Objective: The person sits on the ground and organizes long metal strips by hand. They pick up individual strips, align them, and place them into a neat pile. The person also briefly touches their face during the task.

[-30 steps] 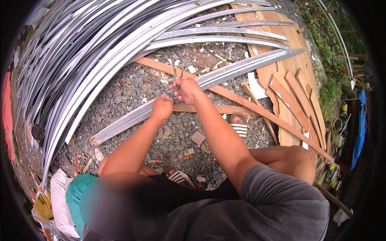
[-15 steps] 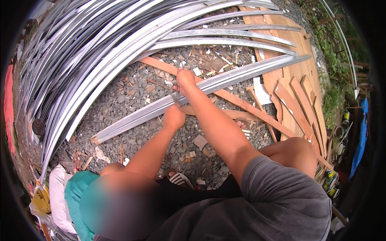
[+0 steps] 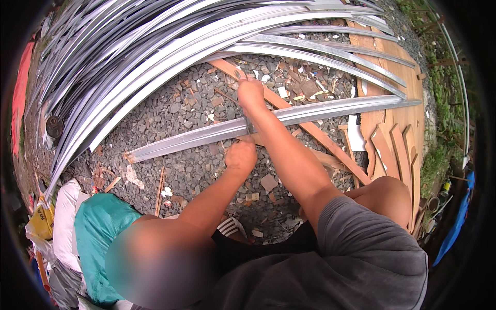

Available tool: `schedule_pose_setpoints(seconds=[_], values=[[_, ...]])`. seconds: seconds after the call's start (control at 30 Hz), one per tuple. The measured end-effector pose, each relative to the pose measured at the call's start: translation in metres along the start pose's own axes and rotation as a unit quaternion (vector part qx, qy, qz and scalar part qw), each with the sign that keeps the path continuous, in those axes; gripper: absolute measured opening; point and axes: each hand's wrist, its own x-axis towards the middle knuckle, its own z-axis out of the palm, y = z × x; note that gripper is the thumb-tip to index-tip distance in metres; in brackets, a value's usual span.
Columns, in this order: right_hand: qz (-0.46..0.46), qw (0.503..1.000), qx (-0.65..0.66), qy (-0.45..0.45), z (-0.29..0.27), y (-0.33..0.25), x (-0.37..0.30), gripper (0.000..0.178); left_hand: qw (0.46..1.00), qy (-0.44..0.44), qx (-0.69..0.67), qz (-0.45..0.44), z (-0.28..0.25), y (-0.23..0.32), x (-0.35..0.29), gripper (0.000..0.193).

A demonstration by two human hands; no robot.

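A long grey galvanized metal channel point(image 3: 191, 138) lies slantwise over the gravel, its left end rusty and its right end resting on plywood. A thin dark strip point(image 3: 248, 125) crosses it between my hands; its exact kind is too small to tell. On the near side of the channel, my left hand point(image 3: 241, 156) is closed in a fist at the strip's near end. Beyond the channel, my right hand point(image 3: 251, 94) is closed at the far end, its forearm passing over the metal. The fingers' undersides are hidden.
Many long metal channels point(image 3: 155, 57) are piled at the left and back. A reddish wooden plank point(image 3: 323, 142) runs beneath the channel. Plywood point(image 3: 385, 111) and cut boards point(image 3: 398, 150) lie at the right. Scraps litter the gravel point(image 3: 181, 111). Teal cloth point(image 3: 101, 227) sits near left.
The view has shifted, so the scene sits differently in it. Both hands stay closed near the strip; the left hand now appears lower, farther from the channel.
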Motion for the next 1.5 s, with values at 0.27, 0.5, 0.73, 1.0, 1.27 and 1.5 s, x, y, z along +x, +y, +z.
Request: schedule_pose_setpoints(seconds=[0.27,0.5,0.73,1.0,1.27,1.5], values=[[-0.03,0.998,-0.05,-0.002,0.002,-0.003,-0.006,0.033,1.0,-0.006,-0.015,0.017,-0.003,-0.013,0.007,0.024],[0.018,0.982,-0.156,-0.108,-0.056,-0.013,-0.001,0.027,0.995,-0.025,-0.091,-0.016,0.011,-0.021,0.009,0.024],[-0.006,0.995,-0.024,-0.1,-0.089,0.01,-0.042,0.029,0.993,-0.058,-0.1,0.032,0.012,-0.016,0.014,0.026],[-0.042,0.996,-0.077,-0.022,-0.107,0.043,-0.045,0.029,0.988,0.01,-0.129,-0.08,0.006,-0.01,0.024,0.035],[0.02,0.925,-0.366,-0.103,-0.104,0.053,-0.057,0.036,0.883,-0.143,-0.44,-0.086,0.001,-0.025,0.033,0.018],[0.083,0.958,-0.243,-0.124,-0.083,0.059,-0.081,0.036,0.979,0.149,0.001,0.138,-0.054,-0.015,0.043,0.029]])
